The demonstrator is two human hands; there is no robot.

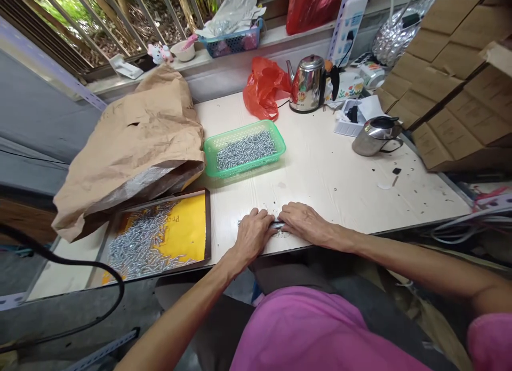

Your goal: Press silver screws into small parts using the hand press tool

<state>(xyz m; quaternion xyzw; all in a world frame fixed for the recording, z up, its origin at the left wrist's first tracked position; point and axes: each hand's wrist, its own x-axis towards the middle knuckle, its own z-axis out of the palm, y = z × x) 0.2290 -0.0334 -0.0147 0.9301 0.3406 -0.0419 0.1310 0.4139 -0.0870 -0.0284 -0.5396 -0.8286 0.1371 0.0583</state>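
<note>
Close to the table's front edge, my left hand [254, 230] and my right hand [304, 222] are side by side with fingers curled down. Both are closed on a slim, dark grey metal strip [277, 225], which lies low at the tabletop. A short piece of it shows between the hands, and one end peeks out left of my left hand; the rest is covered by fingers. Beyond my hands stands a green plastic basket [245, 167] holding many small metal pins [246, 149]. To the left, a shallow tray [207, 224] with a yellow bottom holds a heap of longer metal pins [138, 243].
A large brown paper bag [136, 125] slumps at the back left. Behind the basket are a red plastic bag [264, 88] and a steel kettle [308, 85]. At right stand a steel pot [372, 139] and stacked cardboard [452, 88]. A black cable [116, 285] hangs at left.
</note>
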